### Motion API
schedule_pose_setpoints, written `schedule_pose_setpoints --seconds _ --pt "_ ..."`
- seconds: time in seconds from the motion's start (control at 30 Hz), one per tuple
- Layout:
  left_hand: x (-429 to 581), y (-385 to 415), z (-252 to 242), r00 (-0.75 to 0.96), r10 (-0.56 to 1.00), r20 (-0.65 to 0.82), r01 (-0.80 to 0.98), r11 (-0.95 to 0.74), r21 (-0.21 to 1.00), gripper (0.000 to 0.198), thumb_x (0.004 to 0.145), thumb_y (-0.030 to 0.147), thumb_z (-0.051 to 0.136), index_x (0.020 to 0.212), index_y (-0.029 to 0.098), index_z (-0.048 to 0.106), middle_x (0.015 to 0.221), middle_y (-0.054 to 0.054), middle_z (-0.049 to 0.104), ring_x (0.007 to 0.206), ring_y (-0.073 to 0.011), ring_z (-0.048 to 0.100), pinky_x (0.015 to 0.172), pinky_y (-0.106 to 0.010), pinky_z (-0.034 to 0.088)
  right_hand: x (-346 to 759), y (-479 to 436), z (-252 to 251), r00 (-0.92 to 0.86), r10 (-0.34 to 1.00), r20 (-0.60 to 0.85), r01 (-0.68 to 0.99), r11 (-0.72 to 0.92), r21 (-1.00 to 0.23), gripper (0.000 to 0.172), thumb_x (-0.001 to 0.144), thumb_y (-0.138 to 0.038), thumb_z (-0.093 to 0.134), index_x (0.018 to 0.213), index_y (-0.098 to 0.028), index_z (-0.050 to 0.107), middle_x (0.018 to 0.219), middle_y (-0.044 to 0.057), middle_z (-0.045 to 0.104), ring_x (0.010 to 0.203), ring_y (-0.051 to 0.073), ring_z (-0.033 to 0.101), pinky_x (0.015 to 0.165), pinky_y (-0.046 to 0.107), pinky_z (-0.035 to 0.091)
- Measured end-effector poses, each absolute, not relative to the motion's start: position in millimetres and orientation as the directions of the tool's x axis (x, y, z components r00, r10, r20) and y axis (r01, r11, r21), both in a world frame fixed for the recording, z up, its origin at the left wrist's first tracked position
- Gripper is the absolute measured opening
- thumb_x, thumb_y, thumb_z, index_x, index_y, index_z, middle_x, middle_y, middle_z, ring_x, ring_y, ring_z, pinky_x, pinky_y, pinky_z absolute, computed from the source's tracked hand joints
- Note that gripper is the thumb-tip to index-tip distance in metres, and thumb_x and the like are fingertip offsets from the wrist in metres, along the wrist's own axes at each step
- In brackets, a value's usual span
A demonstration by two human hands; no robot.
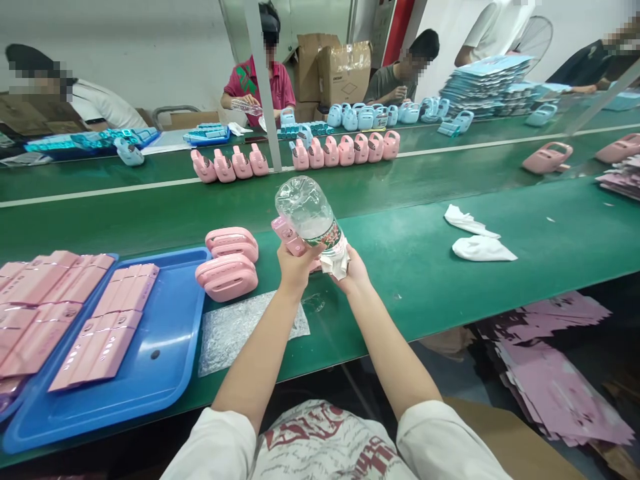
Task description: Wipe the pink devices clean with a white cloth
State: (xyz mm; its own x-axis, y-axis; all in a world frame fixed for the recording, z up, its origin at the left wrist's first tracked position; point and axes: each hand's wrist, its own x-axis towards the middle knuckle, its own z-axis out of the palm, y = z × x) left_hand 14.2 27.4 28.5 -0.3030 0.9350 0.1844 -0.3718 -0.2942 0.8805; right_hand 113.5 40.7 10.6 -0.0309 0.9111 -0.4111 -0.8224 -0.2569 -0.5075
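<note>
A clear plastic bottle [306, 203] with a green floral label is tipped over in front of me, its base up and away from me. My left hand [295, 268] is closed, with a small pink rectangular piece [287, 233] in it and its thumb against the bottle near the label. Fingers of my right hand [356, 272] grip a crumpled white cloth or tissue [336, 262] at the bottle's lower end. The bottle's mouth is hidden by cloth and hands. A bit of pink shows between the hands, too covered to make out.
Pink rounded cases [227, 277] stand beside a blue tray [170, 373] holding pink bundles [107, 320]. Bubble wrap [235, 333] lies nearby. White cloths [483, 249] rest right. Pink handled units [345, 152] line the green conveyor [425, 183]; co-workers sit beyond. Pink sheets [560, 380] are below.
</note>
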Motion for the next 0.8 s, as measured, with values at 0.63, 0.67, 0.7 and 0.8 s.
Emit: schedule_pose_setpoints --seconds 0.63,0.67,0.7,0.8 --pt "8.4 6.4 26.3 0.065 0.983 -0.172 -0.462 0.183 0.868 0.042 0.062 0.037 0.078 0.093 0.016 0.058 0.075 0.0 0.067 0.04 -0.0057 0.049 0.038 -0.021 0.039 286.9 61.8 123.5 0.574 0.455 0.681 0.749 0.044 -0.661 0.032 0.066 -0.009 0.066 0.062 -0.024 0.038 0.07 0.004 0.057 0.071 0.018 0.052 0.074 0.032 0.038" --pt "7.9 2.9 28.1 0.095 0.98 -0.172 -0.465 0.197 0.863 0.042 0.063 0.038 0.077 0.093 0.016 0.058 0.073 0.001 0.066 0.04 -0.0065 0.05 0.038 -0.021 0.039 286.3 64.3 124.7 0.464 0.532 0.708 0.846 -0.03 -0.533 0.036 0.068 -0.012 0.066 0.061 -0.026 0.033 0.069 0.005 0.057 0.069 0.017 0.05 0.07 0.033 0.036" --pt "7.6 -0.3 29.9 0.121 0.978 -0.172 -0.468 0.209 0.859 0.042 0.063 0.039 0.076 0.094 0.016 0.059 0.071 0.001 0.065 0.04 -0.0074 0.05 0.038 -0.022 0.039 284.5 66.6 124.0 0.375 0.61 0.698 0.904 -0.074 -0.421 0.04 0.069 -0.015 0.065 0.06 -0.027 0.028 0.068 0.005 0.057 0.067 0.017 0.049 0.068 0.033 0.034" --pt "7.5 -7.9 33.4 0.201 0.964 -0.175 -0.49 0.254 0.834 0.046 0.068 0.049 0.071 0.098 0.016 0.06 0.067 0.001 0.062 0.042 -0.0097 0.052 0.04 -0.023 0.041 279.1 71.3 114.9 0.241 0.743 0.624 0.957 -0.073 -0.282 0.041 0.073 -0.019 0.063 0.06 -0.027 0.024 0.07 0.007 0.058 0.068 0.017 0.048 0.065 0.033 0.03"
